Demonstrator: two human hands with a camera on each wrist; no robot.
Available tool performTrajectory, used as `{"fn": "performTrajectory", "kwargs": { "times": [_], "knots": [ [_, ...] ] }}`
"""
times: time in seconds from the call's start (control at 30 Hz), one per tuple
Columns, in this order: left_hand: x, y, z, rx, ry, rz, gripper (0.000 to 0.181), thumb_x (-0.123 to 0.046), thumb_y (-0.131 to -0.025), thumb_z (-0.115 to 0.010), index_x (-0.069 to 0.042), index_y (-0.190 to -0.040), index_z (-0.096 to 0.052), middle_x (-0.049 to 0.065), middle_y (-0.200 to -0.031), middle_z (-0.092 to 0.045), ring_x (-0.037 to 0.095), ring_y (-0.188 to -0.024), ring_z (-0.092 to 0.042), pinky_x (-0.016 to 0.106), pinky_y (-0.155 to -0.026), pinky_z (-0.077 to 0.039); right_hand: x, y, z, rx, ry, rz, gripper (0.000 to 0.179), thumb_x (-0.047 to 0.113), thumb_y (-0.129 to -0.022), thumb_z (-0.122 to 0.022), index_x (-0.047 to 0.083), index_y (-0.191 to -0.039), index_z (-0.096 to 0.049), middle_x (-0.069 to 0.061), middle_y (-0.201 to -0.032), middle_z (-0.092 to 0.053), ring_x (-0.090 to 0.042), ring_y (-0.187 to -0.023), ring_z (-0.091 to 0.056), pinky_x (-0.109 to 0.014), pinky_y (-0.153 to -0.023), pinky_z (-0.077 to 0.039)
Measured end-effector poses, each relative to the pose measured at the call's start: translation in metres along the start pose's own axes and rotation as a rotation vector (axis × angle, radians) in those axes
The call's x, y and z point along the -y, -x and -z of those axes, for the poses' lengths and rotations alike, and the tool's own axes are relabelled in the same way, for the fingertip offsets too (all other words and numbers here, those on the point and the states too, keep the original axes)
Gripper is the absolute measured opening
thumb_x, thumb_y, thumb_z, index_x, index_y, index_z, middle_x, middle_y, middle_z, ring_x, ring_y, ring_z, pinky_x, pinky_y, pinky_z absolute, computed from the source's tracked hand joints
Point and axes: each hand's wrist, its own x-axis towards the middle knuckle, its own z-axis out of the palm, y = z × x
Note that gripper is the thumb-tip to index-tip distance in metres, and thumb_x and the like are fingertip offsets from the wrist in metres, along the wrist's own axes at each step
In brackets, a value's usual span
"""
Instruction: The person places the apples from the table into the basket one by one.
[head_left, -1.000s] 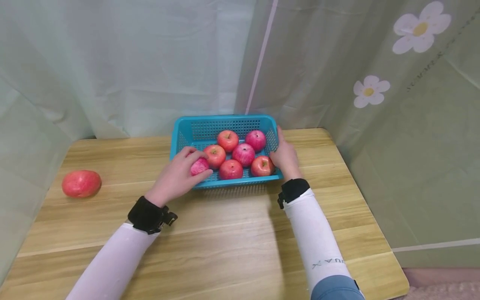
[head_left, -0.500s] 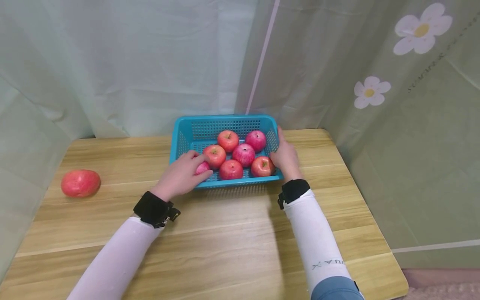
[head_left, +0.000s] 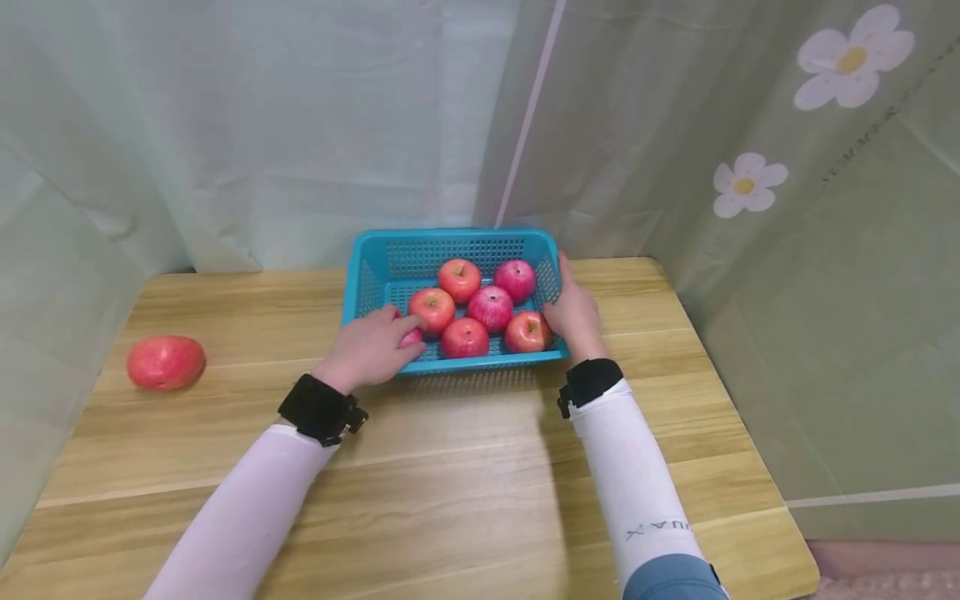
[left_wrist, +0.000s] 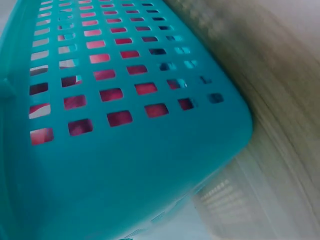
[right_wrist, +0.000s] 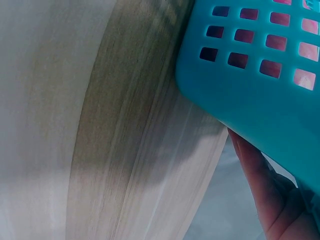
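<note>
A blue plastic basket (head_left: pixel 457 236) with perforated walls stands at the back of the wooden table, with several red apples (head_left: pixel 491 309) inside. At its front left corner my left hand (head_left: pixel 372 346) reaches over the rim and holds a pinkish apple (head_left: pixel 411 337), mostly covered by the fingers. That apple sits low in the basket, beside an orange-red apple (head_left: pixel 432 311). My right hand (head_left: pixel 573 312) grips the basket's right end, thumb inside and other fingers outside. In the right wrist view, fingers (right_wrist: pixel 270 200) lie against the basket's outer wall. The left wrist view shows the basket wall, no fingers.
A lone red fruit (head_left: pixel 166 363), its kind unclear, lies on the wooden table (head_left: pixel 450 500) at the left. Behind the basket hangs a pale green curtain (head_left: pixel 300 125) with white flowers at right. Inside, the basket's back left floor shows bare.
My left hand has shifted a little to the right with the pinkish apple, further into the basket toward the other apples. My right hand keeps its grip on the basket's end.
</note>
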Motion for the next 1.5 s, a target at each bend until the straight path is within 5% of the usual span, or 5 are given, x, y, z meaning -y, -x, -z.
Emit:
{"fn": "performTrajectory", "kwargs": {
  "times": [0.4, 0.7, 1.03, 1.2, 1.5],
  "knots": [
    [0.000, -0.007, 0.004, 0.123, -0.051, 0.008, 0.048, -0.033, -0.104, -0.050, -0.016, -0.147, -0.063, 0.020, -0.120, -0.060, 0.036, -0.102, -0.062, 0.054, -0.078, -0.054, -0.001, 0.000, -0.002, -0.002, 0.008, 0.014, 0.097, 0.017, -0.099, -0.070, 0.031, -0.174, -0.009, -0.029, -0.143, -0.061, -0.045, -0.113, -0.064, -0.059, -0.095, -0.056],
    [0.003, -0.013, 0.001, 0.188, -0.015, -0.018, 0.046, -0.028, -0.102, -0.047, -0.022, -0.141, -0.070, 0.020, -0.132, -0.060, 0.037, -0.119, -0.059, 0.058, -0.089, -0.052, 0.000, 0.001, -0.003, -0.006, 0.004, 0.012, 0.097, 0.016, -0.099, -0.070, 0.031, -0.174, -0.009, -0.029, -0.143, -0.060, -0.044, -0.114, -0.063, -0.058, -0.094, -0.056],
    [0.002, -0.010, -0.002, 0.123, 0.029, 0.015, 0.045, -0.029, -0.098, -0.056, -0.024, -0.139, -0.073, 0.020, -0.137, -0.055, 0.038, -0.124, -0.054, 0.058, -0.089, -0.053, 0.001, 0.002, -0.001, 0.007, -0.018, 0.010, 0.097, 0.016, -0.101, -0.070, 0.032, -0.174, -0.008, -0.027, -0.148, -0.057, -0.044, -0.120, -0.061, -0.060, -0.100, -0.054],
    [0.000, -0.010, -0.002, 0.051, 0.037, 0.012, 0.043, -0.028, -0.097, -0.060, -0.024, -0.136, -0.076, 0.025, -0.148, -0.048, 0.041, -0.127, -0.054, 0.053, -0.080, -0.056, 0.001, 0.001, 0.002, -0.005, -0.020, 0.015, 0.096, 0.015, -0.100, -0.069, 0.031, -0.174, -0.009, -0.027, -0.149, -0.056, -0.044, -0.119, -0.061, -0.060, -0.100, -0.054],
    [0.000, -0.007, -0.004, -0.013, 0.040, -0.007, 0.040, -0.027, -0.096, -0.061, -0.025, -0.132, -0.078, 0.019, -0.141, -0.047, 0.033, -0.116, -0.054, 0.040, -0.067, -0.051, -0.001, 0.000, 0.001, 0.002, -0.009, 0.011, 0.097, 0.017, -0.100, -0.069, 0.032, -0.174, -0.008, -0.028, -0.149, -0.056, -0.045, -0.122, -0.061, -0.061, -0.103, -0.052]
  ]
}}
